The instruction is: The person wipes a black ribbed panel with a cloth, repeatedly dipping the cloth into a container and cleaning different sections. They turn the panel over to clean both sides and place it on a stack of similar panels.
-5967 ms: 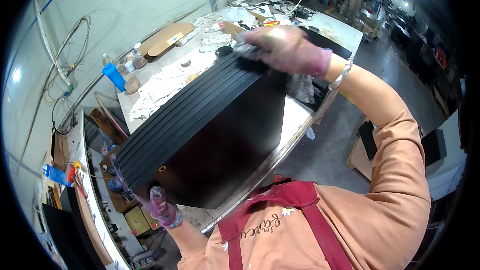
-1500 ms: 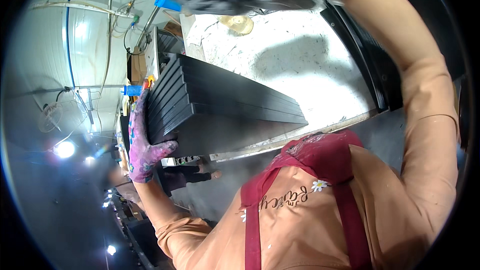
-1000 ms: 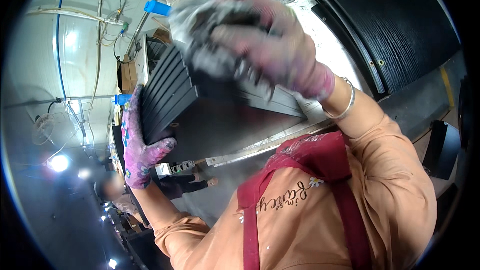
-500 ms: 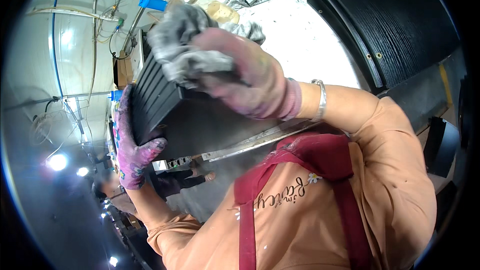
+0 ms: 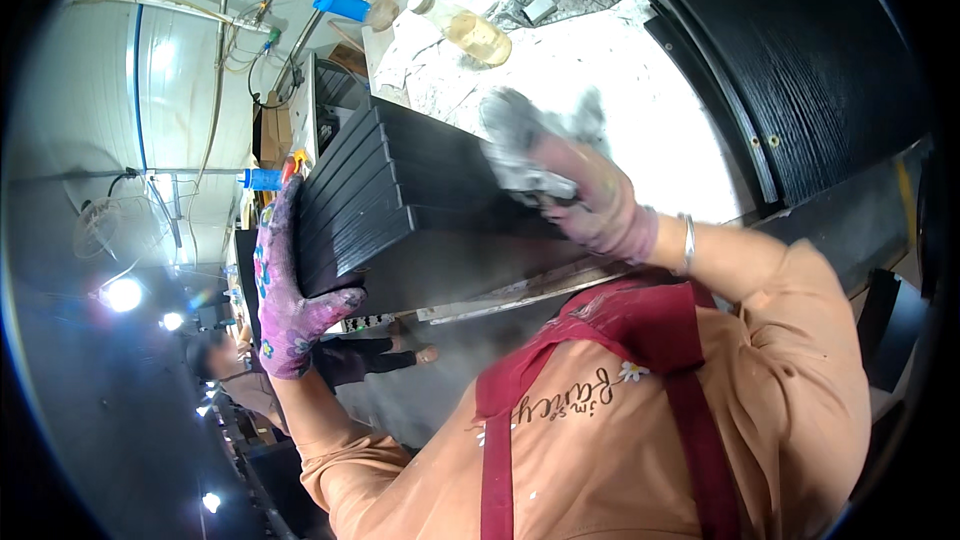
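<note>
Left of centre: the person's left hand [image 5: 290, 315], in a purple floral glove, thumb and fingers clamped about the end of a stack of flat black panels [image 5: 440, 165], which slants across mid-frame. Upper centre: clear bottle of yellowish liquid [image 5: 465, 30]. Rightward, a crumpled grey cloth [image 5: 515, 145], motion-blurred, overlapping the stack; contact unclear. The pink-purple gloved right hand [image 5: 605, 205] has fingers closed on it. Upper right: grained black panels [image 5: 790, 60].

I had room over the white tabletop [image 5: 655, 105], black panels [image 5: 790, 70] blocking the right, stacked boards [image 5: 430, 185] the left, a bottle [image 5: 465, 32] farther back.
</note>
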The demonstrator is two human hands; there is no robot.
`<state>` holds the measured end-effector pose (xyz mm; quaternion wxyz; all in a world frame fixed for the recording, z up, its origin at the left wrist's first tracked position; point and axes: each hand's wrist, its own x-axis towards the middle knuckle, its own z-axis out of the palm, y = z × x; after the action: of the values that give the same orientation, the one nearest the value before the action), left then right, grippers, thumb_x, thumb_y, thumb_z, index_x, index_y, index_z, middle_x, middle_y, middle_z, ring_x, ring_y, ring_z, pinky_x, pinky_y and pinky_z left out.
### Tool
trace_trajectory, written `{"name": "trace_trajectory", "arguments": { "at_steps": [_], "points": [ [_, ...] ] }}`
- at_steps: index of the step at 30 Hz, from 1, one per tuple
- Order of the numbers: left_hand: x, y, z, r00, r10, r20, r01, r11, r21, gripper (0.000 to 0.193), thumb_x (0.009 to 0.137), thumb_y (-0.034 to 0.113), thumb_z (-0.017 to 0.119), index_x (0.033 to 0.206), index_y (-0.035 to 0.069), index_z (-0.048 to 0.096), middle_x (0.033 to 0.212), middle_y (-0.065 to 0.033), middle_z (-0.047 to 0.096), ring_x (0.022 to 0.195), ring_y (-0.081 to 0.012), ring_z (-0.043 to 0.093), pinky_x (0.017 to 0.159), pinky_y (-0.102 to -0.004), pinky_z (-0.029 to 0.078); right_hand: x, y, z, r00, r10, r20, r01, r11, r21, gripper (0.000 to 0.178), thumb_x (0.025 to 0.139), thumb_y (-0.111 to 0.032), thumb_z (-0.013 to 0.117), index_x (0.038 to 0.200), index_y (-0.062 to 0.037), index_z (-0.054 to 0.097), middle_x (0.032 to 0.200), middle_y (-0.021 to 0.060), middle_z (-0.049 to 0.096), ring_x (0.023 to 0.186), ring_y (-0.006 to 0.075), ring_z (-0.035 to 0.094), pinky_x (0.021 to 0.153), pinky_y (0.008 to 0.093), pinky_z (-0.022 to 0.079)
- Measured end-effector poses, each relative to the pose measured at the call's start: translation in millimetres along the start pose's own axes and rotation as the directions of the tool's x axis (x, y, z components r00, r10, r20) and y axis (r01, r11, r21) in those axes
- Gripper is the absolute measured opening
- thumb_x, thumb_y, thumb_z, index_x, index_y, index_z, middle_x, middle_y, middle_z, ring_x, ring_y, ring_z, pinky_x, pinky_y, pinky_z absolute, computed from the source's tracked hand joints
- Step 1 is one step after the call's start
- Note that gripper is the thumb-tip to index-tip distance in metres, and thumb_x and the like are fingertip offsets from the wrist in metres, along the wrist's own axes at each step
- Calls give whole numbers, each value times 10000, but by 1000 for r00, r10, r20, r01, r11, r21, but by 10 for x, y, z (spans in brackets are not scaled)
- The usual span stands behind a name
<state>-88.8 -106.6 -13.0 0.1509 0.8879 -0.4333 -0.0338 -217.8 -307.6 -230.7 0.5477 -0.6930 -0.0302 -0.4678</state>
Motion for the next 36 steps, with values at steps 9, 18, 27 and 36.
{"name": "trace_trajectory", "arguments": {
  "at_steps": [9,18,27,36],
  "points": [
    [-154,-58,58,996,84,-6,-84,995,47,1188,565,761,623,1378,-38,290,1364,-186,384,1274,-274,360,1061,-388,240,358,-331,422,923,-261,-281,260,965,-43,451,765,-234,654,1136,-22,509,917,127,567,862,285,586,763,394,474],
    [-511,-456,-170,1000,24,7,-25,974,225,1061,626,614,675,1377,-29,291,1398,-196,338,1284,-315,341,1062,-417,239,-1310,547,-602,635,735,236,-697,677,-234,523,913,-324,486,1349,-55,383,1330,229,418,1240,312,417,1020,363,358],
    [-681,-912,-428,975,197,97,-220,883,416,853,719,431,680,1366,2,326,1402,-203,335,1283,-351,330,1052,-432,238,-1740,875,-1369,782,616,-97,-526,735,428,438,966,-296,397,1344,-74,409,1397,140,362,1295,249,345,1079,367,258],
    [-592,-694,-281,990,134,49,-141,863,485,853,724,411,679,1365,-15,311,1412,-207,320,1284,-344,338,1049,-422,251,-1214,631,-506,834,550,47,-552,828,95,462,908,-330,502,1237,-12,439,1192,168,525,1090,280,528,931,367,418]
  ]
}}
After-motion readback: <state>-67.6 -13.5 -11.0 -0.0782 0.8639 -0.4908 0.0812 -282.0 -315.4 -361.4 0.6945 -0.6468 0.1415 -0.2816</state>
